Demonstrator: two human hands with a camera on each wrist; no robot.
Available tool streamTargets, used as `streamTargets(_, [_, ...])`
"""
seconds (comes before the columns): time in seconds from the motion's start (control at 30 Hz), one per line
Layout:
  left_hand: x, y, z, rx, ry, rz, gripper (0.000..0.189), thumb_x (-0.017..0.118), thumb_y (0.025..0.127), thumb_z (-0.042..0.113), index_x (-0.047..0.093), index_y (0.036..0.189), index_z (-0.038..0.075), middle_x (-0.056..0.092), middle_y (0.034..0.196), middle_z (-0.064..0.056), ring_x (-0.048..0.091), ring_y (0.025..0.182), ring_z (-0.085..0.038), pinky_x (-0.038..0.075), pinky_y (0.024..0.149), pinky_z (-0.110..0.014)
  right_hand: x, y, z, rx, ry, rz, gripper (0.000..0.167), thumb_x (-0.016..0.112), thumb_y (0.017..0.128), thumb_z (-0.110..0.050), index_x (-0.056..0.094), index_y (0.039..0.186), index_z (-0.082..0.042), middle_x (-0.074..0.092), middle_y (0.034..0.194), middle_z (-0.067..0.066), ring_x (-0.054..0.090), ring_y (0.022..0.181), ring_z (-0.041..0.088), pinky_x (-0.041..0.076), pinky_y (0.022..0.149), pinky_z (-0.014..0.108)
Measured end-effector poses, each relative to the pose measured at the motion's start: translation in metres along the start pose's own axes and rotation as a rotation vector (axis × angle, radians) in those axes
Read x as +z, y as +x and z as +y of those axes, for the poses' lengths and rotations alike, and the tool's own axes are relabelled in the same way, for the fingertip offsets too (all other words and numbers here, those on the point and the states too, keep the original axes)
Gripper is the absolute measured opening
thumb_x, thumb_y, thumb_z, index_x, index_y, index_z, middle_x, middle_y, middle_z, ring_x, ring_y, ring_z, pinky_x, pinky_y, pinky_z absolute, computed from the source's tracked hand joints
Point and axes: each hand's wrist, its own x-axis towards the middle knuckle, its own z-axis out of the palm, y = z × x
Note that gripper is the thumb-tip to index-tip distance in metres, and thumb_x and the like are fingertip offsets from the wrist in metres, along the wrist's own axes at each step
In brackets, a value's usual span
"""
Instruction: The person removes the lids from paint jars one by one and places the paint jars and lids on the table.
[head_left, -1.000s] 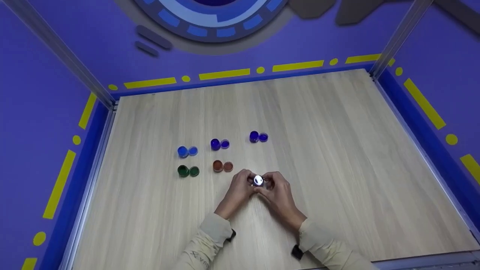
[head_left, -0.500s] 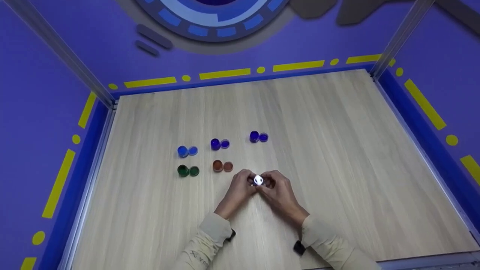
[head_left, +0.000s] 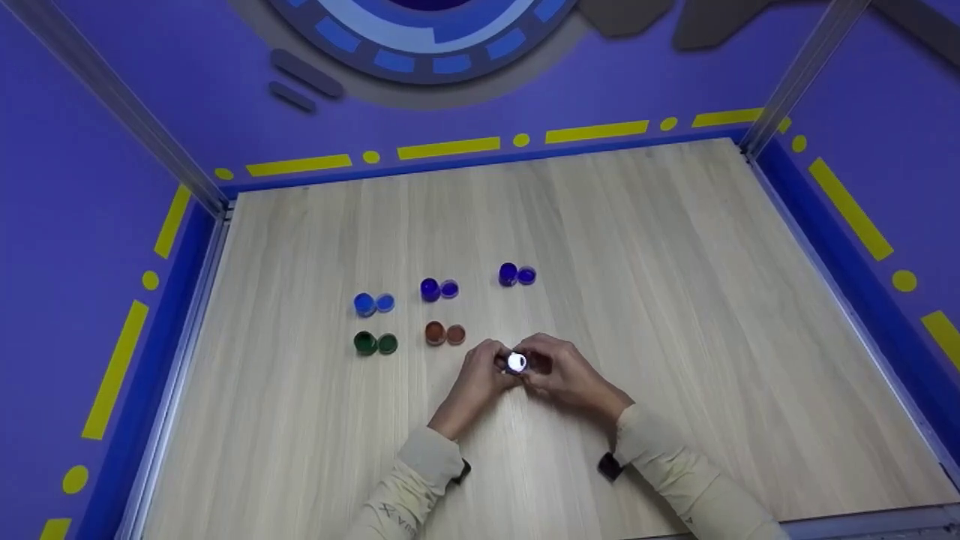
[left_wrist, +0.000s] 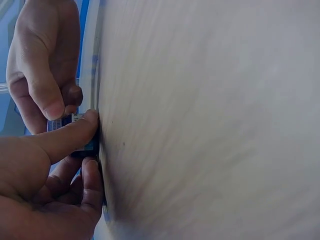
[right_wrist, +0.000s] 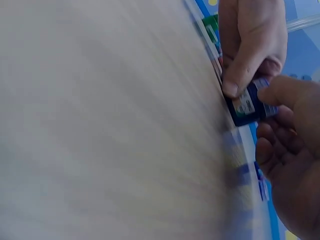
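Between both hands, upright on the tabletop, is a small dark blue paint jar [right_wrist: 243,109] with a printed label and a ribbed lid [right_wrist: 270,108]. Seen from above, the top of the lid [head_left: 516,362] shines white with glare. My left hand [head_left: 484,375] grips the jar's body low down, thumb across the label. The thumb and fingers of my right hand [head_left: 566,373] pinch the lid from the other side. In the left wrist view the jar [left_wrist: 90,147] is largely hidden behind the left thumb.
Lidless paint jars stand to the left and behind, each with its round cap beside it: light blue [head_left: 364,304], green [head_left: 365,343], brown [head_left: 435,333], and two violet-blue ones [head_left: 430,289]. Purple panels [head_left: 450,112] wall in the wooden table [head_left: 660,262] at the back and sides.
My right hand has turned around the lid, and its wrist and forearm have swung outward to the right. My left hand and the jar have stayed in place.
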Motion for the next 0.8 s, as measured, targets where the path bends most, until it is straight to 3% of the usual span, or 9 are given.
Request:
streamTargets(0.17, [-0.001,-0.001,0.001,0.005,0.001,0.01,0.028,0.092,0.074,0.004,0.069,0.089,0.0,0.065,0.086,-0.006,0.061,0.081,-0.017,0.05,0.073,-0.026,-0.008,0.004,0.0,0.02,-0.005,-0.073,0.04,0.078,0.081,0.009,0.071,0.119,-0.002,0.071,0.114,0.006,0.065,0.107,0.023,0.052,0.093,0.035])
streamTargets(0.3, [0.0,-0.001,0.002,-0.006,0.002,0.009,0.029,0.092,0.074,0.005,0.069,0.09,0.0,0.066,0.088,-0.005,0.064,0.082,-0.017,0.052,0.074,-0.026,-0.009,0.001,-0.004,0.047,-0.016,-0.055,0.046,0.083,0.082,0.0,0.067,0.125,0.002,0.068,0.118,0.01,0.063,0.102,0.025,0.051,0.088,0.035])
streamTargets(0.43, [0.002,-0.001,0.001,-0.019,0.009,0.007,0.029,0.092,0.073,0.005,0.069,0.09,0.001,0.065,0.088,-0.004,0.062,0.082,-0.015,0.052,0.074,-0.026,-0.004,-0.005,-0.008,0.06,-0.028,0.06,0.05,0.089,0.081,-0.01,0.066,0.122,0.005,0.067,0.111,0.012,0.062,0.091,0.027,0.052,0.077,0.036])
streamTargets(0.63, [0.0,-0.001,0.001,-0.001,0.017,0.002,0.025,0.09,0.075,0.002,0.069,0.09,0.001,0.064,0.088,-0.004,0.061,0.082,-0.016,0.051,0.075,-0.027,0.016,-0.012,-0.022,0.123,-0.124,0.326,0.041,0.09,0.078,-0.005,0.067,0.11,0.006,0.065,0.095,0.014,0.061,0.079,0.028,0.052,0.068,0.033])
streamTargets(0.8, [-0.001,-0.002,0.001,0.007,0.014,0.003,0.027,0.09,0.076,0.004,0.07,0.094,0.001,0.064,0.089,-0.005,0.062,0.083,-0.018,0.051,0.076,-0.029,0.028,-0.015,-0.033,0.166,-0.149,0.407,0.04,0.092,0.075,-0.007,0.068,0.105,0.004,0.062,0.089,0.011,0.06,0.076,0.027,0.048,0.067,0.029])
